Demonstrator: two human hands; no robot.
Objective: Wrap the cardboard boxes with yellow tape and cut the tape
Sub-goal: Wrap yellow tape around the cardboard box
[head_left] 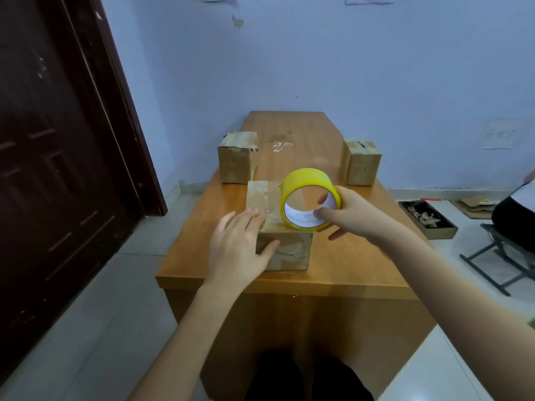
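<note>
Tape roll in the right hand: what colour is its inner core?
White inside the yellow tape roll, seen in the head view.

Glossy wooden table (341, 256), matt cardboard boxes (285, 250)

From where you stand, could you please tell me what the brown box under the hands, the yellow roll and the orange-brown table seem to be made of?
Brown box: matte cardboard, with glossy patches that look like clear tape. Yellow roll: smooth, slightly shiny plastic tape on a white core, probably card. Orange-brown table: wood or wood-look laminate; it shows grain and a soft sheen.
</note>
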